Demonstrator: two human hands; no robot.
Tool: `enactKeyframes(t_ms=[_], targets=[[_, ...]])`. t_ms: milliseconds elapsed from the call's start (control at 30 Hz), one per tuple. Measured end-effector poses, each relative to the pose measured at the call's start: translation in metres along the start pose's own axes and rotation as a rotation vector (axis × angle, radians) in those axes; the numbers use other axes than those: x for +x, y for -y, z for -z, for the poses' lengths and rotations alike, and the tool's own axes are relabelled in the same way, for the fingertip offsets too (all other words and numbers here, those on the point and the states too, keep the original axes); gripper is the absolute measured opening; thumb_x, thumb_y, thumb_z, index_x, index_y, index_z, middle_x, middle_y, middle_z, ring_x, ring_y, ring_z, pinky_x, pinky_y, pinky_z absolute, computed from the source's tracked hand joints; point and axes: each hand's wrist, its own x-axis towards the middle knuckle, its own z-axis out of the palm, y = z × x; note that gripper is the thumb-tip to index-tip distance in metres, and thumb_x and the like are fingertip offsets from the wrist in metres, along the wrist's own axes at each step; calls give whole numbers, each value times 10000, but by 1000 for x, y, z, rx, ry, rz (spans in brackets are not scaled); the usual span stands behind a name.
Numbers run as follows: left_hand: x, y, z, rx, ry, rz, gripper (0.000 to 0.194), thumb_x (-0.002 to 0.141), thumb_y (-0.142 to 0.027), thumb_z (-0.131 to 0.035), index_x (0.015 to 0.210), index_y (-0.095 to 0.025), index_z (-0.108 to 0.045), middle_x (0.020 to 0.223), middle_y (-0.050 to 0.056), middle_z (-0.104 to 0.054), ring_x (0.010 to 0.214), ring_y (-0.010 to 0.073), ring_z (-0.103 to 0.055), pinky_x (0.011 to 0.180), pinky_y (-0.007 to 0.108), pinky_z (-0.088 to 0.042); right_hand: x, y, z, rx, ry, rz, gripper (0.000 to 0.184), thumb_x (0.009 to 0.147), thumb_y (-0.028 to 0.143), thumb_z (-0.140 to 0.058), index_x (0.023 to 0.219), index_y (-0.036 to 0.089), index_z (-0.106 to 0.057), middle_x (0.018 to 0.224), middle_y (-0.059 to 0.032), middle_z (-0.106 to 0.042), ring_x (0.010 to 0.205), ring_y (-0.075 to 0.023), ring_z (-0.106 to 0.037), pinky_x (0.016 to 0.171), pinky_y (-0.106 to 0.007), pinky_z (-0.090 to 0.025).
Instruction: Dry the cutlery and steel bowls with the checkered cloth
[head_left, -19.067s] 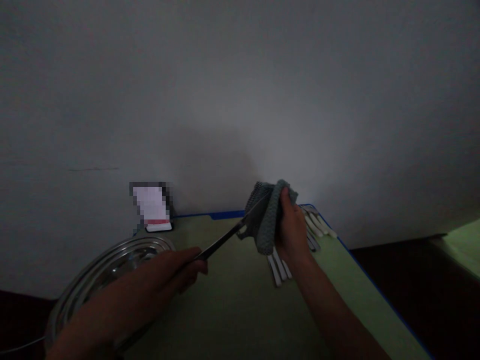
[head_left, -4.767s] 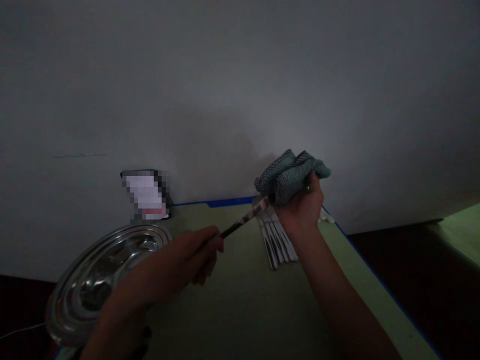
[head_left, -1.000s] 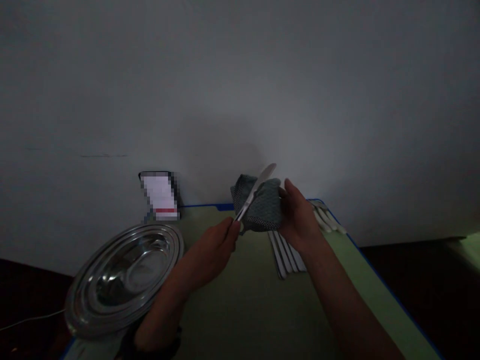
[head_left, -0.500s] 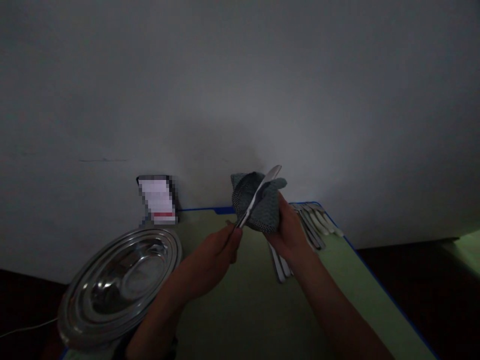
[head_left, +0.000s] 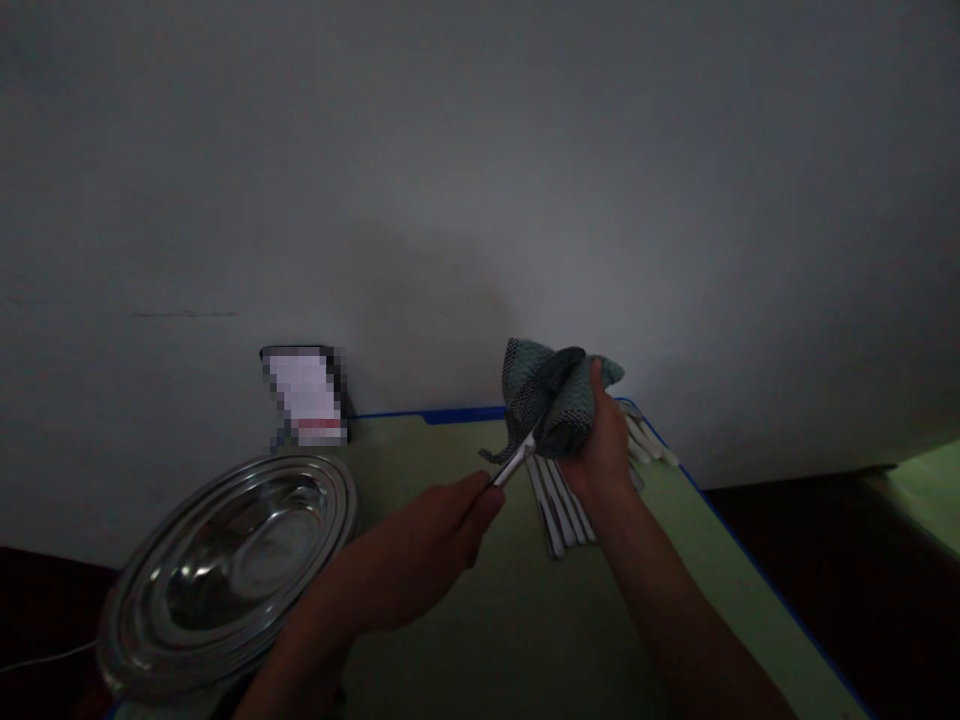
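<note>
Clock positions are from the view's centre. At 8 o'clock, the left forearm hides part of the shiny metal basin (head_left: pixel 274 550); reflections streak its hollow. At 9, the panel (head_left: pixel 304 390) is pixelated. At 6, the left hand (head_left: pixel 446 520) grips the knife (head_left: pixel 516 462), silvery and tilted, its far end hidden in the cloth (head_left: pixel 555 395). At 5, handles (head_left: pixel 561 515) lie on the counter (head_left: pixel 450 620). At 4, the right hand (head_left: pixel 604 440) clasps the bunched, grey-green cloth; pale handles (head_left: pixel 649 440) lie beyond, partly covered.
</note>
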Motion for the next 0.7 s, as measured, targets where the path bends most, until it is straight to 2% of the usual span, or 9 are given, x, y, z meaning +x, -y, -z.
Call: enactKeyframes(t_ms=[100, 200, 367, 433, 567, 700], targets=[[-6, -2, 3, 81, 22, 14, 349, 925, -474, -323, 785, -222, -522, 624, -23, -537, 569, 140, -501, 543, 265, -352, 5, 8, 4, 48, -34, 35, 300, 769, 502, -582, 839, 215, -632, 945, -41, -695, 941, -177, -651, 816, -331, -545], [-5, -1, 1, 126, 24, 9, 348, 928, -469, -313, 783, -221, -508, 640, -15, -536, 588, 149, -504, 547, 270, -348, 0, 7, 0, 44, -20, 7, 262, 771, 459, -595, 860, 217, -639, 948, -30, -698, 893, -170, -661, 809, -338, -546], [6, 5, -3, 13, -80, 2, 373, 936, -476, -285, 730, -218, -459, 603, -38, -499, 534, 130, -473, 534, 264, -350, -13, -8, -10, 26, 109, -103, 286, 772, 432, -605, 940, 205, -647, 1021, -43, -697, 956, -174, -646, 869, -348, -527], [8, 6, 0, -13, -123, 0, 382, 931, -473, -299, 701, -216, -464, 586, -39, -493, 526, 129, -468, 527, 263, -348, -12, -9, -10, 50, 124, -111, 273, 792, 422, -582, 962, 216, -642, 1061, -39, -687, 1001, -175, -630, 895, -353, -514], [3, 9, 13, 13, -206, -8, 388, 896, -465, -384, 639, -207, -518, 570, -20, -533, 547, 141, -497, 547, 267, -358, -1, 8, -6, 193, 97, -128, 248, 861, 393, -460, 908, 237, -647, 989, -14, -704, 1016, -168, -622, 910, -356, -502], [-1, 17, 27, -16, -285, 69, 414, 844, -529, -438, 613, -198, -529, 535, -30, -495, 485, 121, -442, 475, 244, -336, 5, 27, -2, 340, 100, -160, 248, 844, 306, -408, 826, 238, -646, 819, 9, -712, 906, -168, -647, 903, -386, -493]])
